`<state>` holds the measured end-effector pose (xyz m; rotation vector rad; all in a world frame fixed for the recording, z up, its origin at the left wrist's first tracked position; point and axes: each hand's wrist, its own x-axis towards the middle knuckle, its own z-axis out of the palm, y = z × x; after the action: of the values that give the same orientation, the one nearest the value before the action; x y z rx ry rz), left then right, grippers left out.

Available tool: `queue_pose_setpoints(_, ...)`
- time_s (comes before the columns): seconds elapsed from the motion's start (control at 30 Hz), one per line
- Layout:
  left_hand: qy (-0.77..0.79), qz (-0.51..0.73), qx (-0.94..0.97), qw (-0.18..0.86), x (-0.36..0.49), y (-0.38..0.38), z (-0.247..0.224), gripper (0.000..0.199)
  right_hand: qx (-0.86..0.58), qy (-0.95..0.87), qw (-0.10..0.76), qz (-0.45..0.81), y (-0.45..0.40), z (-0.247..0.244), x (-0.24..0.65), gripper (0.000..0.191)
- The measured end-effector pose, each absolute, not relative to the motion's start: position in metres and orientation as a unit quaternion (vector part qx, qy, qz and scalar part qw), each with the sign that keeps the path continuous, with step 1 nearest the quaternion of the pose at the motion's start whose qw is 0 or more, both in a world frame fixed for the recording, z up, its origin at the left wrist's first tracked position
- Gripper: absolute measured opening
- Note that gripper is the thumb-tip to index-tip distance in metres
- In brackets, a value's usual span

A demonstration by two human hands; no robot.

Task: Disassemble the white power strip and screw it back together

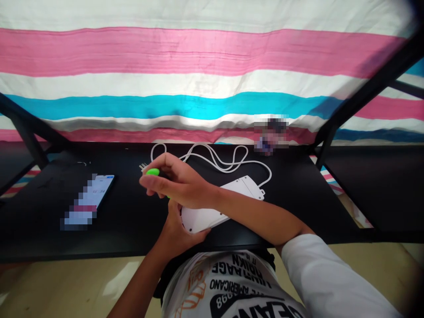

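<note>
A white power strip (240, 190) lies back side up on the black table, slanting away to the right, with small screw holes along its edges. My left hand (180, 234) grips its near left end, thumb along the front edge and fingers at the far side. Above that end, my right hand (180, 181) is closed around what looks like a screwdriver (153, 171) with a green and black handle. Its shaft and tip are hidden. My right forearm crosses over the strip and covers its middle. A white cord (212, 154) runs from the strip's far end and loops behind my right hand.
The cord's plug (143, 167) shows its metal prongs just left of my right hand. A phone (105, 187), partly blurred, lies on the table (132, 234) to the left. A pixelated item (271, 134) sits at the back, before a striped curtain (198, 51). Black metal posts (351, 106) flank the table.
</note>
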<state>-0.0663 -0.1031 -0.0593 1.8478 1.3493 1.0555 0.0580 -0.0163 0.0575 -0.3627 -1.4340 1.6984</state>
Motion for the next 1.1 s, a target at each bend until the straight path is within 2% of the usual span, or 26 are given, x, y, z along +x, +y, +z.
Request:
queue_pose_setpoints(0.07, 0.506, 0.393, 0.703, 0.307, -0.067, -0.103, -0.061, 0.108, -0.131, -0.567, 0.419, 0.697, -0.014, 0.059, 0.059, 0.026)
queue_pose_setpoints(0.2, 0.512, 0.388, 0.707, 0.297, -0.068, -0.103, -0.062, 0.109, -0.128, -0.539, 0.417, 0.72, -0.014, 0.057, 0.057, 0.031)
queue_pose_setpoints(0.33, 0.507, 0.393, 0.708, 0.296, -0.067, -0.103, -0.061, 0.109, -0.168, -0.552, 0.448, 0.683, -0.016, 0.052, 0.055, 0.052)
queue_pose_setpoints(0.47, 0.499, 0.397, 0.712, 0.296, -0.068, -0.101, -0.062, 0.108, -0.145, -0.552, 0.436, 0.696, -0.014, 0.056, 0.055, 0.037)
queue_pose_setpoints(0.63, 0.506, 0.39, 0.709, 0.3, -0.067, -0.103, -0.059, 0.112, -0.14, -0.539, 0.459, 0.692, -0.015, 0.053, 0.055, 0.036)
queue_pose_setpoints(0.73, 0.506, 0.404, 0.7, 0.301, -0.065, -0.105, -0.058, 0.109, -0.152, -0.551, 0.475, 0.669, -0.017, 0.051, 0.056, 0.044)
queue_pose_setpoints(0.83, 0.511, 0.411, 0.696, 0.291, -0.066, -0.105, -0.062, 0.11, -0.125, -0.568, 0.445, 0.681, -0.017, 0.058, 0.058, 0.033)
queue_pose_setpoints(0.93, 0.509, 0.395, 0.71, 0.282, -0.07, -0.103, -0.067, 0.112, -0.111, -0.564, 0.411, 0.708, -0.015, 0.065, 0.06, 0.041)
queue_pose_setpoints(1.1, 0.5, 0.388, 0.727, 0.268, -0.069, -0.103, -0.063, 0.109, -0.11, -0.551, 0.447, 0.696, -0.017, 0.06, 0.058, 0.041)
